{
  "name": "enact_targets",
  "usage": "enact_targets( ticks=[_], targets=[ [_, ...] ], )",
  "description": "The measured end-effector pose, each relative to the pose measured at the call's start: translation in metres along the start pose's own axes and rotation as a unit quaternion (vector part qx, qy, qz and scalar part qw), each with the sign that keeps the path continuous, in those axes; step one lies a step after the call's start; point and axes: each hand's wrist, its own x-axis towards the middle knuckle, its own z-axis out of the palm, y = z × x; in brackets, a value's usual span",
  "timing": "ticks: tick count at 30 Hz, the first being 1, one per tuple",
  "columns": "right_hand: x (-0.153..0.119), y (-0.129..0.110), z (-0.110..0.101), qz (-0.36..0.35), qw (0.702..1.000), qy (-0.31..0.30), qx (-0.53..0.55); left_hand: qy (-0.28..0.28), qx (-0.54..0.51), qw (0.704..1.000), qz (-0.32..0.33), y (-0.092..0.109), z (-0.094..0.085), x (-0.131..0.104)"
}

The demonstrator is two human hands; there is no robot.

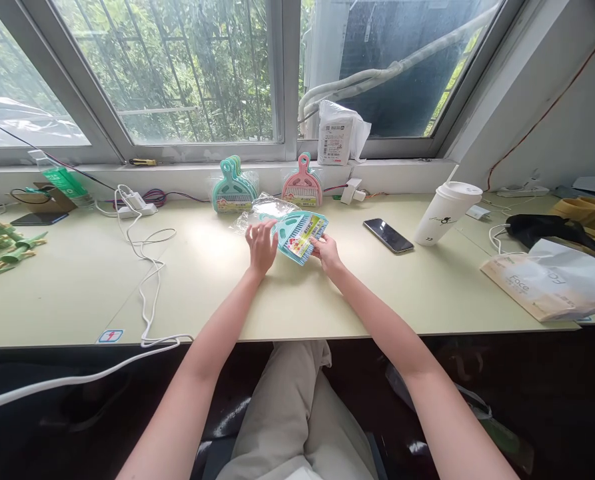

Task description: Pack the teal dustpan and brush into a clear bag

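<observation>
L hand (pixel 262 247) has fingers part-curled on the handle side of the teal plastic mini dustpan-and-brush set w/ a yellow printed label (pixel 301 237), its exact hold unclear; R hand (pixel 326 253) pinches the bristle-end edge, thumb on top, approx. nearly closed. The set's tilted just above the pale green tabletop (pixel 287 313), mid-desk, w/ crinkled clear plastic wrap (pixel 262 212) at its handle; risk: wrap could snag or tear if pulled askew, or brush could slip out b/c the R pinch is only at the edge. Pushed too far back, it could also knock the upright teal sets (pixel 233 190).
</observation>
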Motion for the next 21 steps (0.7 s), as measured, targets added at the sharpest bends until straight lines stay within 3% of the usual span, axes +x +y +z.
enact_targets(
  ticks=[4, 6, 9, 12, 16, 21],
  targets=[
    [-0.003, -0.002, 0.002, -0.026, 0.999, 0.009, 0.028, 0.201, 0.024, 0.965, -0.167, -0.003, -0.004, 0.010],
    [-0.002, -0.003, 0.001, -0.039, 0.998, 0.010, 0.041, 0.211, -0.066, 0.935, -0.278, -0.013, -0.005, 0.017],
    [-0.001, -0.003, 0.001, -0.053, 0.997, 0.008, 0.047, 0.077, -0.310, 0.875, -0.364, -0.024, -0.003, 0.023],
    [0.000, -0.001, 0.000, -0.061, 0.997, -0.006, 0.038, -0.081, -0.470, 0.822, -0.312, -0.023, 0.002, 0.021],
    [0.001, 0.001, 0.000, -0.068, 0.997, -0.010, 0.023, -0.189, -0.500, 0.806, -0.255, -0.010, 0.008, 0.013],
    [-0.002, -0.002, 0.001, -0.092, 0.995, 0.036, 0.018, -0.242, -0.491, 0.799, -0.250, -0.001, 0.012, 0.004]
  ],
)
